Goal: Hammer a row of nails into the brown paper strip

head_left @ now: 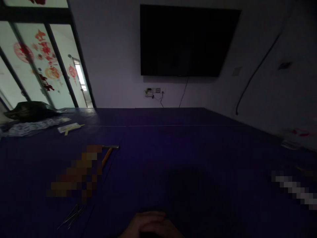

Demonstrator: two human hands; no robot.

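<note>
Inventory of a dim room: 1 table [148,142], dark blue-purple, is filling the lower view, its far edge running below a wall-mounted television [188,41]. Hands, 2: the left hand [147,218] and the right hand [162,228] are resting together at the near side of the table, midway across the view, the left fingers lying over the right and pressed together; the right fingers are lying close together, partly hidden. Whether either hand is holding anything is too dark to tell. Hammer, 1, metal head and wooden handle [107,156]: lying left of the hands, its head pointing toward the far edge, its lower handle disappearing into a pixelated patch. Orange-brown item [74,175], pixelated: lying beside the hammer, toward the left edge. Slender metal tools [70,218], several, crossing each other: lying nearest the hands among the items, toward the near left corner. White packet [68,128], 1, with a yellow piece: lying toward the far left corner. Patterned cloth [32,126], 1, and dark bag [32,110], 1: sitting at the far left corner, the bag resting against the cloth. Pale strip [294,190], 1, pixelated: lying toward the right edge. Wall sockets [158,90] are showing beneath the television; red decorations [47,49] are covering the glass panels at left.
</note>
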